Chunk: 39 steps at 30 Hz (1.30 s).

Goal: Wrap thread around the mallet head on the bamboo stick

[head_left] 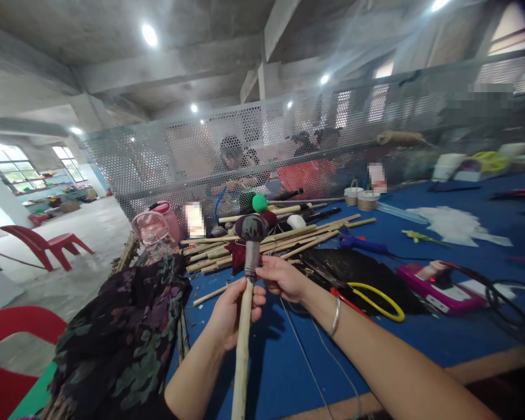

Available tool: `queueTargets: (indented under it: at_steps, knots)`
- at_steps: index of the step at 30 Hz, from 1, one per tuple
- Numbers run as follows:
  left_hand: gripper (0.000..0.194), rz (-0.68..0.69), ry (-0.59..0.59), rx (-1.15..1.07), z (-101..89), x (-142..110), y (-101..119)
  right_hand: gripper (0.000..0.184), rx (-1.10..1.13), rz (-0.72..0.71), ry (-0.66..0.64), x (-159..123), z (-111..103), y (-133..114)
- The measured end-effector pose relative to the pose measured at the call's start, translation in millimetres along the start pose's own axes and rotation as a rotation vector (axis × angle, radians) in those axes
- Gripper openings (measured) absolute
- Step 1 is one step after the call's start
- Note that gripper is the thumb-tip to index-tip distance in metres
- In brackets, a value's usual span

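Note:
My left hand (234,312) is closed round a pale wooden stick (242,367), which stands nearly upright with its lower end out of the frame. On top sits a rounded head covered in dark patterned cloth (250,227). Below that head, grey cord (252,256) is wound tightly round the neck. My right hand (282,278) is pinched beside the lower edge of this winding, apparently on the cord; its fingertips partly hide the strand. Thin strands (304,350) trail down from there across the blue table (284,373).
Several bare sticks (280,239) lie behind my hands. Yellow-handled scissors (378,300), a blue glue gun (363,242) and a magenta box with cables (441,291) are at right. Dark patterned cloth (122,338) covers the left side. A perforated metal screen (179,149) separates co-workers.

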<state>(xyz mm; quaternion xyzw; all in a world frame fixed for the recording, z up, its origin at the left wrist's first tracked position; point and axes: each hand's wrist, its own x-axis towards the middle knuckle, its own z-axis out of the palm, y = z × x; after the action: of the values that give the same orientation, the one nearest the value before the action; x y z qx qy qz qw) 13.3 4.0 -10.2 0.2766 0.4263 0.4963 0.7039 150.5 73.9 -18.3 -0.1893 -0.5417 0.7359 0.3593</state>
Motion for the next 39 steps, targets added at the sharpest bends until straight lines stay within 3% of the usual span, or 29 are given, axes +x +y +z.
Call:
queueTargets:
  at_steps: [2, 5, 9, 13, 23, 27, 32, 37, 39]
  knots:
    - [0.029, 0.154, 0.004, 0.125, 1.1, 0.6, -4.3, 0.032, -0.049, -0.02, 0.032, 0.5, 2.1, 0.5]
    - [0.041, 0.368, 0.12, 0.314, 1.2, 1.5, -9.7, 0.033, -0.119, -0.025, 0.057, 0.8, 5.3, 1.0]
    - [0.045, 0.493, 0.229, 0.5, -2.0, 4.4, -11.4, 0.034, -0.179, -0.033, 0.095, 0.8, 7.3, 1.8]
    - [0.039, 0.457, 0.266, 0.465, -4.4, 6.5, -6.8, 0.032, -0.189, -0.055, 0.122, 2.1, 6.6, 2.0]
    - [0.038, 0.457, 0.23, 0.294, -10.0, 11.0, 0.5, 0.028, -0.214, 0.001, 0.236, 1.3, 4.7, -1.3]
    - [0.038, 0.424, 0.125, 0.253, -10.3, 10.2, 0.9, 0.03, -0.151, 0.021, 0.185, 4.1, 2.7, 2.8]
    - [0.036, 0.242, -0.05, 0.201, -12.5, 8.2, 0.1, 0.036, -0.029, 0.023, 0.021, 4.1, -2.7, 3.8]
    - [0.035, 0.083, -0.095, 0.16, -8.0, 4.4, -4.8, 0.033, -0.061, 0.043, 0.015, 1.4, -3.2, 3.4]
    - [0.03, 0.158, -0.019, 0.2, -5.0, 2.1, -6.0, 0.032, -0.121, 0.038, 0.049, 1.5, 0.0, 4.0]
